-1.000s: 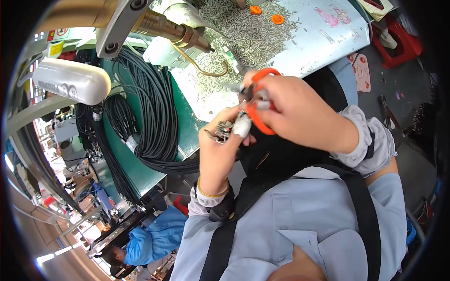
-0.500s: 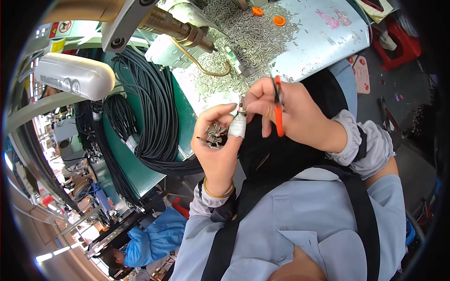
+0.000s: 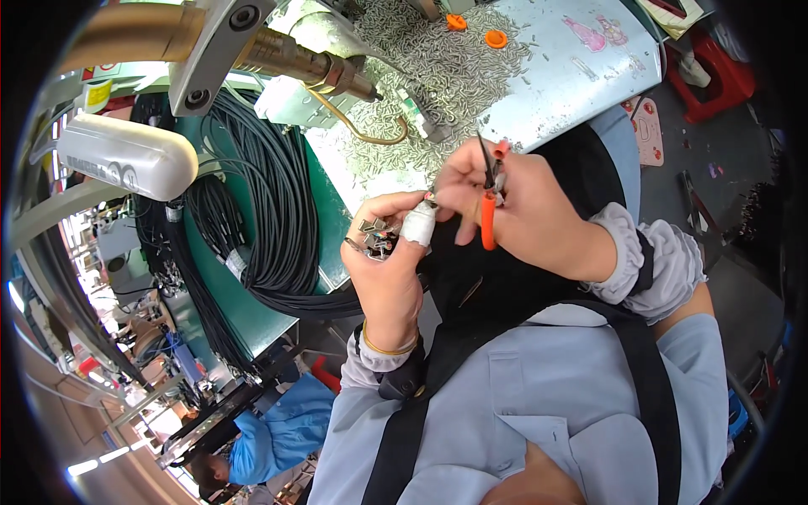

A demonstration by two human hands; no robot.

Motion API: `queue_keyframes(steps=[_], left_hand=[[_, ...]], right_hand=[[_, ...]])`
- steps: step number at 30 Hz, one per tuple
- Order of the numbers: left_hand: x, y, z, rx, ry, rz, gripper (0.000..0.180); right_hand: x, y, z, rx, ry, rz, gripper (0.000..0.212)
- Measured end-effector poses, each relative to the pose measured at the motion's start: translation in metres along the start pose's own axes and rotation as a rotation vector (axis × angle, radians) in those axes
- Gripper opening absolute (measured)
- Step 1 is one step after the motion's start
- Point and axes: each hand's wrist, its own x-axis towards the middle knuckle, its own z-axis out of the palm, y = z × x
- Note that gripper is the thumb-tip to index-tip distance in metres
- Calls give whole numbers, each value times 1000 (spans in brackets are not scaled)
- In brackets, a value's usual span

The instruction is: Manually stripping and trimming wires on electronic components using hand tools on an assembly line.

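My left hand (image 3: 383, 269) is curled, palm up, around several small silvery metal connectors (image 3: 377, 239) with dark wire ends among them. White tape (image 3: 418, 224) wraps its thumb. Between the thumb and index fingertips a tiny reddish-tipped piece (image 3: 429, 197) shows; its exact kind is too small to tell. My right hand (image 3: 522, 210) meets it there, thumb and forefinger pinched close to that piece. Orange-handled scissors (image 3: 488, 220) are tucked in the right hand's fingers, their dark point upward.
Small metal pins (image 3: 454, 63) lie heaped on the pale worktop (image 3: 564, 93), with two orange rings (image 3: 497, 39). Above it juts a machine arm with a metal nozzle (image 3: 337, 76). Black cable coils (image 3: 269, 210) cover the green bench at left. A red stool (image 3: 715, 80) stands far right; a person in blue (image 3: 290, 429) sits lower left.
The scissors have tilted in my right hand and shifted slightly left. Both hands stay together, and the taped thumb has moved a little left. The view has shifted slightly.
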Motion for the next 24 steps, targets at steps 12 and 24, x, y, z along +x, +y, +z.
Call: queue_keyframes(steps=[12,24], left_hand=[[9,4,-3,35,13,58,17],[74,10,1,-242,-146,-233,15]], right_hand=[[-10,-2,-7,-581,-170,44,25],[47,-5,-19,-58,114,104,21]])
